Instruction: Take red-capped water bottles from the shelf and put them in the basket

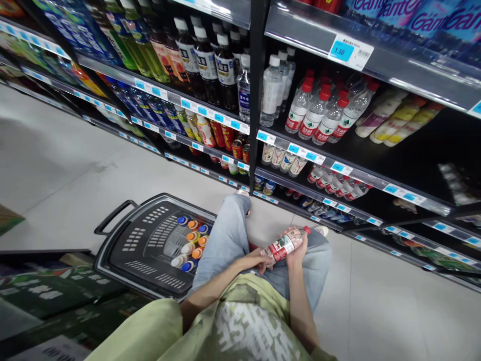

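A clear water bottle [281,245] with a red cap and a red and white label lies tilted in front of my lap. Around its lower end are the fingers of my left hand [259,259]. My right hand [297,250] grips the upper part, just below the cap. To the left of my legs is a black shopping basket [131,265] with a handle. Several small bottles [194,237] with blue, orange and white caps stand at its right side.
Drink shelves [210,118] run across the front, with price tags along their edges. Similar red-capped water bottles [315,113] stand on a shelf ahead. Green boxes [60,291] are stacked at the lower left. Pale floor tiles [394,301] extend to the right.
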